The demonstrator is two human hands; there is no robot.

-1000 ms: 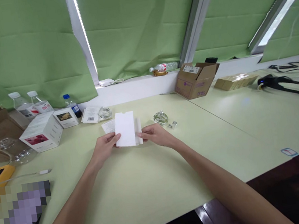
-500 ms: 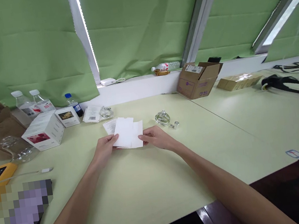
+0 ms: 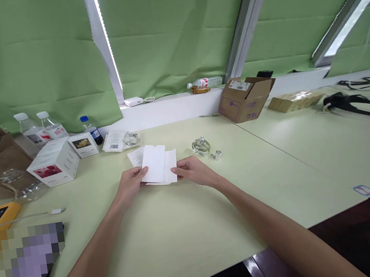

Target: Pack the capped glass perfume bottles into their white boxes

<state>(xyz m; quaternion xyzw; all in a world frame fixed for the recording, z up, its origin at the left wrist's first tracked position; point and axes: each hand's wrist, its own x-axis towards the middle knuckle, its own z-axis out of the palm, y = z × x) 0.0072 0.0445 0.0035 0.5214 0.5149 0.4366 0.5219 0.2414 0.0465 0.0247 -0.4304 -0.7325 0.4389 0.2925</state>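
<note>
In the head view, my left hand (image 3: 130, 183) pinches the left edge of a white folded card (image 3: 154, 165), its thumb on top. My right hand (image 3: 193, 171) grips a white flap at the right side, thumb in front and fingers behind. The front panel overlaps the flap, and further white layers show along the bottom edge. Behind the card lies a printed white paper (image 3: 135, 156), partly covered. Right of my right hand lies a clear glass bottle with a metallic neck (image 3: 201, 146), beside small silver caps (image 3: 217, 154).
White boxes (image 3: 56, 163), a blue-capped bottle (image 3: 91, 129) and a clear empty bottle (image 3: 29, 190) stand left. Packets with a second glass bottle (image 3: 131, 139) lie near the wall. A carton (image 3: 245, 100) and gold boxes (image 3: 297, 101) sit back right. A yellow device (image 3: 1, 214) lies left.
The white panels have shifted against each other: the front panel now overlaps the right flap more cleanly. Both hands stay almost in place, and nothing else has moved.
</note>
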